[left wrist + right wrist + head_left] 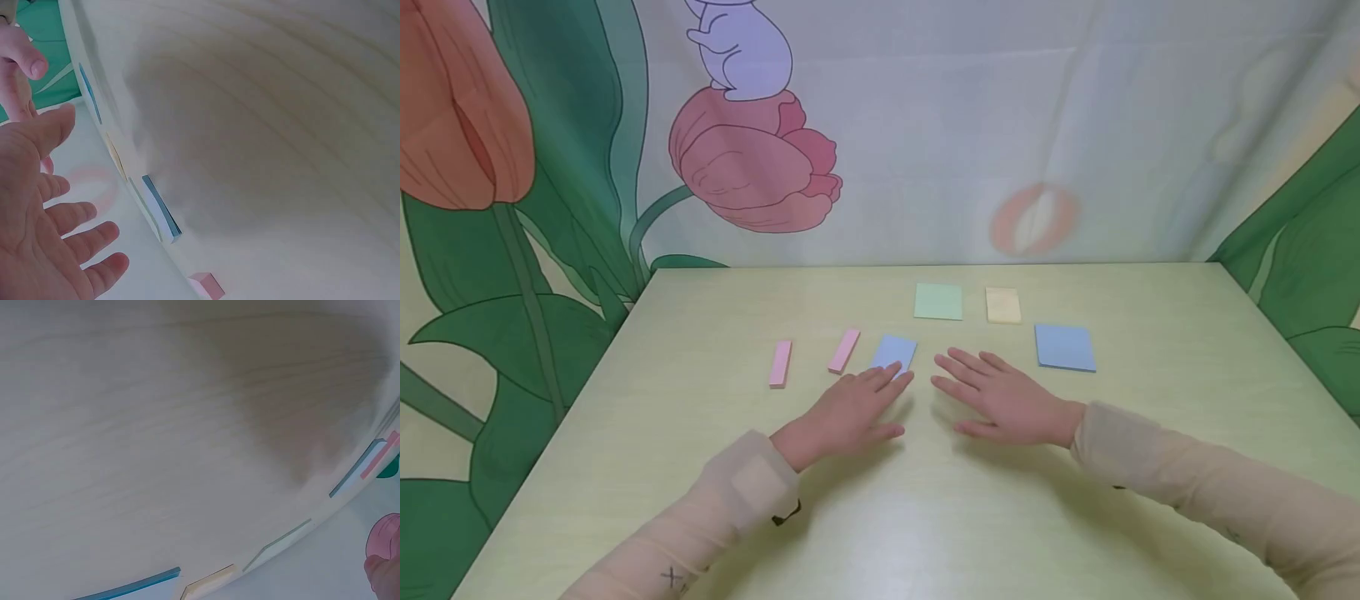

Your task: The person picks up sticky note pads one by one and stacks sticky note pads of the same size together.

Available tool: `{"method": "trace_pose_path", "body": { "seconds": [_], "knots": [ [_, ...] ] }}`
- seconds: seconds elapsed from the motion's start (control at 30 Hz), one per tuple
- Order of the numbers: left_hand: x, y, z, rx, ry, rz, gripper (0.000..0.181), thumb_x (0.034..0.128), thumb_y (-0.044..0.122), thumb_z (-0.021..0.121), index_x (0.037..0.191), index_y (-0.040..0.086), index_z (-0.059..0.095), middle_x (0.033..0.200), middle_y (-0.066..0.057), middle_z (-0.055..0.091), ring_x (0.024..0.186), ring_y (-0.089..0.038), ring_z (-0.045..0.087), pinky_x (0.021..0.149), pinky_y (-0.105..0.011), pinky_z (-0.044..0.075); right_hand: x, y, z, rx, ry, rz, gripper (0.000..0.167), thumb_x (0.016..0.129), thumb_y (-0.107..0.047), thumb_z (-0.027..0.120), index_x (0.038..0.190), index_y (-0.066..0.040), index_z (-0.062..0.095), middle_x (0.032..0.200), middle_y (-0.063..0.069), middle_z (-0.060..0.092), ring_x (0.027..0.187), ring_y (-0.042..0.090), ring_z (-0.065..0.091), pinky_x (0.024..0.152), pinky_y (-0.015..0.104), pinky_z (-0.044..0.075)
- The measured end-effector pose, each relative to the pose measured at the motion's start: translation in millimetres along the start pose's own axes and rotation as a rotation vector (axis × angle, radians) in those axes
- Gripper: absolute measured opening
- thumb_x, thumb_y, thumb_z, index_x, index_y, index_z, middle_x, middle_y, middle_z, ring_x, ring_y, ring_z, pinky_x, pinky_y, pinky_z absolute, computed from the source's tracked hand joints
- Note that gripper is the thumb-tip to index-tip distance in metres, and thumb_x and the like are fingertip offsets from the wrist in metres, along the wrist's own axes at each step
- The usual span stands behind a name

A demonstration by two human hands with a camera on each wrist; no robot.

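Observation:
Both hands hover palm down above the table with fingers spread, holding nothing. My left hand [850, 414] is just in front of a small blue sticky-note pad [893, 353], its fingertips overlapping the pad's near edge in the head view. In the left wrist view the left fingers [94, 244] are straight and apart from the pads. My right hand [1007, 400] is nearest the larger blue square pad [1065, 347], to its left and front. Two narrow pink pads [780, 364] lie left of the small blue one. Only a fingertip [381, 572] shows in the right wrist view.
A green square pad [938, 302] and a small cream pad [1003, 306] lie toward the back of the pale wooden table [880, 533]. Behind the table's far edge hangs a curtain [925, 167] printed with tulips and a white animal.

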State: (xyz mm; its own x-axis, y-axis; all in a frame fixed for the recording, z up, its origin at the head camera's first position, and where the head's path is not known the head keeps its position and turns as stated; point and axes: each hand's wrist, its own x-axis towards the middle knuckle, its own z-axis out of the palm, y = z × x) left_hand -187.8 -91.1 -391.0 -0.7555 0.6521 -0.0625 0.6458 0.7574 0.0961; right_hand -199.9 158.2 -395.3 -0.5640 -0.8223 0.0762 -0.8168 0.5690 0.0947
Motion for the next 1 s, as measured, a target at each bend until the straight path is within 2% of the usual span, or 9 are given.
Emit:
{"method": "trace_pose_path", "body": {
  "seconds": [0.13,0.37,0.47,0.7,0.87,1.0],
  "knots": [
    [2.8,-1.1,-1.0,-0.036,0.034,-0.041,0.068,0.0847,0.039,0.054,0.139,0.011,0.025,0.142,-0.011,0.030,0.126,-0.028,0.037,0.099,-0.040,0.035,5.4,2,0,0.041,0.038,0.022,0.058,0.087,-0.042,0.046,0.135,-0.012,0.035,0.144,0.009,0.027,0.133,0.026,0.022,0.103,0.046,0.026],
    [6.4,-4.5,-2.5,-0.124,0.051,-0.125,0.065,0.0858,0.035,0.054,0.139,0.009,0.027,0.139,-0.010,0.035,0.123,-0.026,0.040,0.098,-0.038,0.036,17.0,4,-1,0.112,0.179,0.044,0.047,0.084,-0.033,0.054,0.123,-0.006,0.048,0.125,0.012,0.050,0.116,0.027,0.045,0.096,0.040,0.037],
    [8.2,-6.9,-2.8,-0.159,0.053,-0.154,0.063,0.0861,0.034,0.054,0.138,0.009,0.027,0.138,-0.009,0.036,0.123,-0.025,0.040,0.098,-0.037,0.036,21.7,4,-4,0.155,0.185,0.085,0.043,0.084,-0.031,0.056,0.119,-0.006,0.052,0.117,0.010,0.054,0.110,0.025,0.049,0.092,0.038,0.040],
    [13.1,-12.2,-2.5,-0.263,0.076,-0.223,0.060,0.0859,0.030,0.055,0.136,0.007,0.031,0.134,-0.010,0.041,0.123,-0.023,0.040,0.099,-0.036,0.035,32.0,2,-9,0.323,0.085,0.296,0.039,0.084,-0.029,0.057,0.115,-0.006,0.055,0.105,0.008,0.059,0.098,0.022,0.054,0.082,0.036,0.046],
    [17.2,-15.2,-1.1,-0.297,0.103,-0.277,0.058,0.0862,0.027,0.054,0.135,0.005,0.033,0.132,-0.011,0.043,0.121,-0.023,0.042,0.099,-0.035,0.035,40.0,6,-9,0.545,0.074,0.463,0.036,0.083,-0.025,0.058,0.110,-0.003,0.058,0.089,0.006,0.061,0.076,0.017,0.055,0.067,0.029,0.045],
    [20.1,-16.8,-0.6,-0.325,0.125,-0.317,0.055,0.0857,0.023,0.055,0.133,0.004,0.035,0.130,-0.013,0.044,0.119,-0.024,0.044,0.098,-0.036,0.036,45.1,9,-10,0.739,0.072,0.586,0.032,0.083,-0.025,0.057,0.107,-0.003,0.059,0.084,0.007,0.060,0.070,0.018,0.055,0.060,0.025,0.043]
  ]
}}
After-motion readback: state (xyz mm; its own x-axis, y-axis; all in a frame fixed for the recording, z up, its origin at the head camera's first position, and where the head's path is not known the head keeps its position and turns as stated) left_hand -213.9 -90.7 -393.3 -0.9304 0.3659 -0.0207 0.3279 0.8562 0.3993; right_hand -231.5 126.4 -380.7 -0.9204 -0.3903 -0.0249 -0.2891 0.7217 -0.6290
